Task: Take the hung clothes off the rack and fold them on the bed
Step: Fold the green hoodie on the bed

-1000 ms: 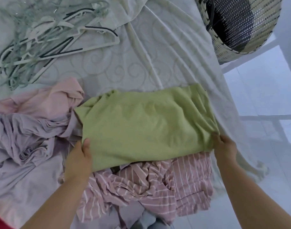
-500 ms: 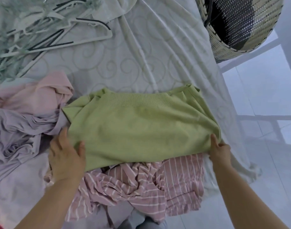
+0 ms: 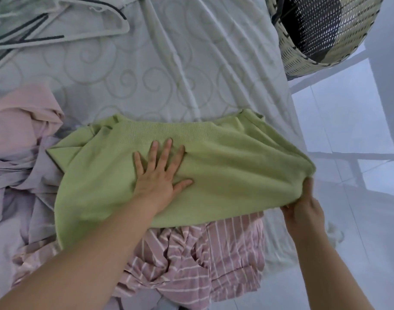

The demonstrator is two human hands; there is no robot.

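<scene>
A light green knit top [image 3: 225, 175] lies folded across the middle of the bed [image 3: 169, 63], its ribbed hem on the far side. My left hand [image 3: 160, 173] presses flat on its middle with fingers spread. At the top's right edge my right hand [image 3: 303, 204] pinches the fabric, at the bed's side. Under the green top lies a crumpled pink striped garment [image 3: 196, 265]. To the left sit a plain pink garment [image 3: 23, 113] and a lilac one [image 3: 19, 175], both unfolded.
Several white and grey hangers [image 3: 46, 25] lie piled at the bed's far left. A woven laundry basket [image 3: 321, 30] stands off the bed's far right corner. White tiled floor [image 3: 359, 220] runs along the right side.
My left hand let go of the green top's left edge and moved onto its middle, now flat. My right hand still holds the right edge.
</scene>
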